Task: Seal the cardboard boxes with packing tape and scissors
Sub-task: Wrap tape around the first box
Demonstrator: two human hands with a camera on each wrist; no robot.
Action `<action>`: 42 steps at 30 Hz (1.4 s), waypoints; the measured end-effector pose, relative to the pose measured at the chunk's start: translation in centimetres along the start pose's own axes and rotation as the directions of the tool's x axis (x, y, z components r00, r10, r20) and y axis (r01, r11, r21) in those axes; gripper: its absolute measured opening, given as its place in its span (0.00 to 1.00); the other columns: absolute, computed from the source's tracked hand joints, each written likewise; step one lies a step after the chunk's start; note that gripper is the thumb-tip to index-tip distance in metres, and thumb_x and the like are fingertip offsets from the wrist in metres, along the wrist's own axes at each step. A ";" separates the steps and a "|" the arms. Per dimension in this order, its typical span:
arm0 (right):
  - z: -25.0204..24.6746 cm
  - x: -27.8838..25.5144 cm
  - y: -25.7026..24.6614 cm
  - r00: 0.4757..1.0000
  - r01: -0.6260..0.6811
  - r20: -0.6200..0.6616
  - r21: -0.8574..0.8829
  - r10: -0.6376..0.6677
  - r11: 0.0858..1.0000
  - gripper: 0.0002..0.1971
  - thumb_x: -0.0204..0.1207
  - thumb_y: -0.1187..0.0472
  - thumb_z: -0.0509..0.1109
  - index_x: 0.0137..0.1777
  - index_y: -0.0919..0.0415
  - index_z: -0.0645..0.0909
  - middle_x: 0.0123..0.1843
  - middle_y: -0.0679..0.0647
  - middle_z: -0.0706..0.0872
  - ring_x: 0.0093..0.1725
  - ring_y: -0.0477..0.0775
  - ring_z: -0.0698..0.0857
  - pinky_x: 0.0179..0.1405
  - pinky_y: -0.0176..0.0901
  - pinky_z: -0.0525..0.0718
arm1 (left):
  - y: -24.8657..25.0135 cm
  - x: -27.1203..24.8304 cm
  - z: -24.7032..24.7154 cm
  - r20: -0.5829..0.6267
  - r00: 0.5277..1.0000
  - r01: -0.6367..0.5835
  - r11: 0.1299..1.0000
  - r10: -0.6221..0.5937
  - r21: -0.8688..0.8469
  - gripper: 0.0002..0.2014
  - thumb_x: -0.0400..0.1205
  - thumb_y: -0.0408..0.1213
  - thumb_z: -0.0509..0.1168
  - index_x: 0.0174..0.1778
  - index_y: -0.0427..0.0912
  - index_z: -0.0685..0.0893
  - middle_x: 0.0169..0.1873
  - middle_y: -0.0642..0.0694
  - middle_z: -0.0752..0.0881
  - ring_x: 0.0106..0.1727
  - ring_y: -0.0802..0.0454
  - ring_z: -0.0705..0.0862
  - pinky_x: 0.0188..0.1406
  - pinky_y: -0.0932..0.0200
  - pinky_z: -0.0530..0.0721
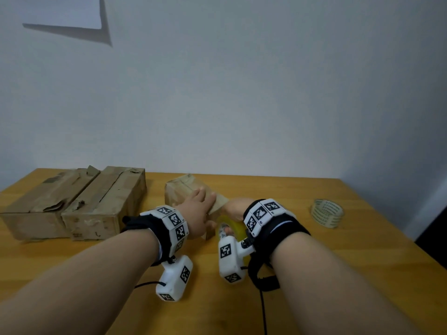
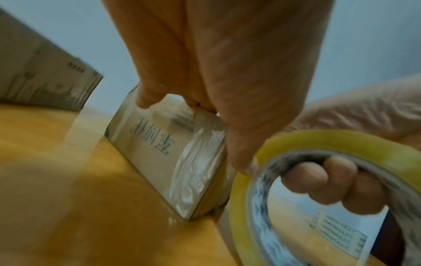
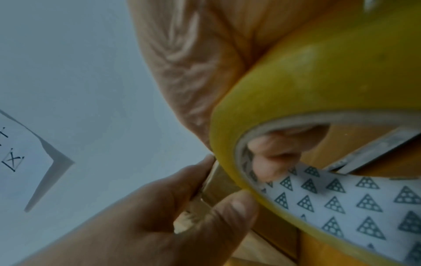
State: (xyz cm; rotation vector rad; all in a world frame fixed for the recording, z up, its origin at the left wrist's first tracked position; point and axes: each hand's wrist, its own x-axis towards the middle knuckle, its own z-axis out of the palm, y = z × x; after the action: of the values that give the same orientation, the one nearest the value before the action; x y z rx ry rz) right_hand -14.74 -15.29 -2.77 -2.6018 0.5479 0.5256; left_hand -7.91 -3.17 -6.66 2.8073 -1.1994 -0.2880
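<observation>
A small cardboard box [image 1: 183,189] stands mid-table, with shiny clear tape [image 2: 193,171] across its near face. My left hand [image 1: 197,211] lies on the box top with straight fingers, and its thumb [image 2: 241,144] runs down the near face. Just right of it, my right hand [image 1: 233,209] grips a yellow roll of packing tape [image 1: 233,227], fingers [image 2: 305,178] hooked through the core. The roll [image 2: 248,207] sits against the box's near right corner, touching the left thumb tip. In the right wrist view the roll [image 3: 318,72] fills the right side, with the left hand [image 3: 159,207] below it.
Two longer, worn cardboard boxes [image 1: 48,204] [image 1: 106,201] lie side by side at the back left. A second tape roll [image 1: 327,212] sits at the right on the wooden table [image 1: 338,262]. The wall stands close behind, with a paper sheet [image 1: 67,10] pinned high up.
</observation>
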 end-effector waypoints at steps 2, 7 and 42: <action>0.3 0.3 0.6 0.999 -0.010 -0.040 0.111 0.015 0.994 0.22 0.81 0.53 0.67 0.74 0.58 0.76 0.66 0.59 0.85 0.59 0.62 0.85 0.63 0.48 0.82 | 0.0 -0.1 0.1 -0.018 1.000 -0.016 0.999 0.015 -0.051 0.36 0.86 0.49 0.56 0.85 0.50 0.42 0.85 0.44 0.41 0.85 0.45 0.39 0.83 0.41 0.53; -0.7 -0.2 1.5 0.998 0.034 -0.062 0.499 -0.004 0.866 0.39 0.71 0.37 0.70 0.80 0.56 0.69 0.73 0.60 0.81 0.69 0.62 0.82 0.71 0.58 0.80 | -0.4 -1.1 -2.6 -0.050 0.999 -0.024 0.992 0.018 -0.124 0.32 0.87 0.47 0.54 0.85 0.48 0.48 0.85 0.43 0.50 0.85 0.46 0.49 0.83 0.48 0.53; -8.9 -7.8 -6.0 0.849 0.521 -0.521 0.795 -0.089 0.310 0.15 0.81 0.57 0.72 0.62 0.65 0.76 0.36 0.63 0.89 0.27 0.55 0.86 0.29 0.44 0.86 | -1.9 -2.3 -7.6 -0.224 0.943 0.096 0.847 -0.245 -0.522 0.66 0.67 0.45 0.80 0.83 0.45 0.31 0.78 0.39 0.58 0.79 0.40 0.60 0.77 0.46 0.66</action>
State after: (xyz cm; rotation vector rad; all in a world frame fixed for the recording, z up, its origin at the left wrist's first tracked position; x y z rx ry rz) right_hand -16.27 -12.24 10.05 -1.5529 0.2682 -0.4132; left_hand -6.55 -0.24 0.87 2.3844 -0.6814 -0.1686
